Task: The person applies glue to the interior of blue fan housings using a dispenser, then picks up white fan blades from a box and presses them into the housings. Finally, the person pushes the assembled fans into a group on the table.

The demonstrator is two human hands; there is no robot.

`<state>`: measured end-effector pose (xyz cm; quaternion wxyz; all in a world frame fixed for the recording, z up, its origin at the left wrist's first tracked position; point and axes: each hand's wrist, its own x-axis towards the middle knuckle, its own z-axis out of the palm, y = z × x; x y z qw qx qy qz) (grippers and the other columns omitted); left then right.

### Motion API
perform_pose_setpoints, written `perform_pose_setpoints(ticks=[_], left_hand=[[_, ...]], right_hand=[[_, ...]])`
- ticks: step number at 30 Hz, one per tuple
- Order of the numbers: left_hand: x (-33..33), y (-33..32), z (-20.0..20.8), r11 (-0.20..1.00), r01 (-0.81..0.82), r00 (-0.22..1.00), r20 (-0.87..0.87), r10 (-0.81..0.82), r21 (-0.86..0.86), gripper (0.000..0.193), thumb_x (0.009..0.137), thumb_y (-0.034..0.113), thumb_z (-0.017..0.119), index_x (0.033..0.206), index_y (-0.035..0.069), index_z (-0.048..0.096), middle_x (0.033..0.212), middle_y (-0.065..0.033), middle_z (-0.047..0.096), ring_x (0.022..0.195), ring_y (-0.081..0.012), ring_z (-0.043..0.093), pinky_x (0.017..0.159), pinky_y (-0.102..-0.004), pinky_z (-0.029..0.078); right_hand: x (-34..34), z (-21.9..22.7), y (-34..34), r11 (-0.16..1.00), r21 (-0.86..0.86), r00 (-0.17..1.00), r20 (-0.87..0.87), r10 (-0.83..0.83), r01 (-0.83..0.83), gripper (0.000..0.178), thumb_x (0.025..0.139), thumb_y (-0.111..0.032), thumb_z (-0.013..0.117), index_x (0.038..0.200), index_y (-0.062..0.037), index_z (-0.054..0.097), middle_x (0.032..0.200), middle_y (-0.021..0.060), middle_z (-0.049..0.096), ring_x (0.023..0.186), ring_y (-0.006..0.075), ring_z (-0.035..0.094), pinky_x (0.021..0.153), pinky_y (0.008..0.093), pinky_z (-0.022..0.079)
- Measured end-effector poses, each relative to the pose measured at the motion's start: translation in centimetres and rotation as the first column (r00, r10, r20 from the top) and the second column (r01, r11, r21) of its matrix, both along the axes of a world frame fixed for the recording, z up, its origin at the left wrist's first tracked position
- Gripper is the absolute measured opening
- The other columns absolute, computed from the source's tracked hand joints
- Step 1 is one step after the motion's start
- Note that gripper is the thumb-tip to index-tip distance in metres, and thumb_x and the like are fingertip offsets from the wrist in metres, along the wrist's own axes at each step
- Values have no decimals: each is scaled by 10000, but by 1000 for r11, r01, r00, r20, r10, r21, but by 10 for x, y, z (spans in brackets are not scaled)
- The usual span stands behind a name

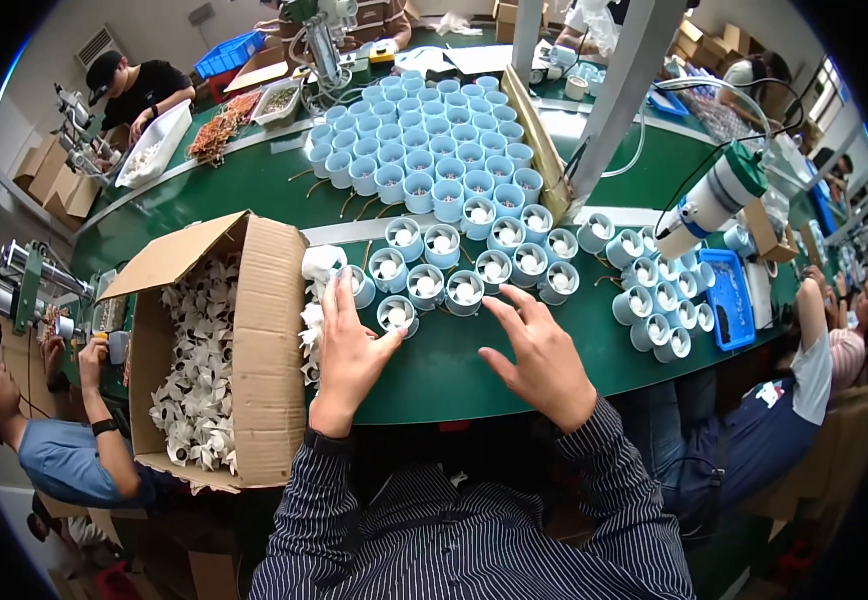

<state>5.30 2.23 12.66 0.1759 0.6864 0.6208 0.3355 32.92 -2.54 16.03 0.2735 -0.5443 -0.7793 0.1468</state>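
Note:
My left hand (352,352) is over the green table, fingers stretched forward and thumb apart. Its fingertips are next to a white fan wheel (324,262) and a light-blue cup-shaped housing (359,288); whether they touch is unclear. The thumb reaches toward another blue housing (396,315) with a white fan wheel in it. My right hand (544,362) is spread, palm down, nothing in it. Its index fingertip is close to a front housing (465,292) that also has a white fan wheel inside. Several such housings stand in rows just beyond my hands.
An open cardboard box (269,360) full of white fan wheels stands at my left. Farther back are many blue housings (419,190) with wires. More housings (654,330) and a blue tray (726,300) lie right, below a hanging electric screwdriver (711,200). Co-workers sit around.

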Motion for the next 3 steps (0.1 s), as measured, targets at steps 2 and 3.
perform_pose_setpoints(ticks=[2,3], left_hand=[[-2,7,16,991,0,1000,1,0,-136,1027,839,214,891,1674,43,318,1669,-243,373,936,-263,740,891,-381,604],[-4,8,30,963,2,1000,-2,-3,-268,1044,878,253,868,1709,77,262,1732,-259,298,972,-308,742,941,-416,593]], right_hand=[[-12,2,16,998,-55,994,106,-17,23,711,881,-176,860,1519,-112,552,1568,180,527,1263,414,627,1074,475,546],[-18,3,25,996,-80,987,160,-23,36,746,882,-192,865,1546,-136,531,1596,182,498,1269,421,622,1084,474,541]])
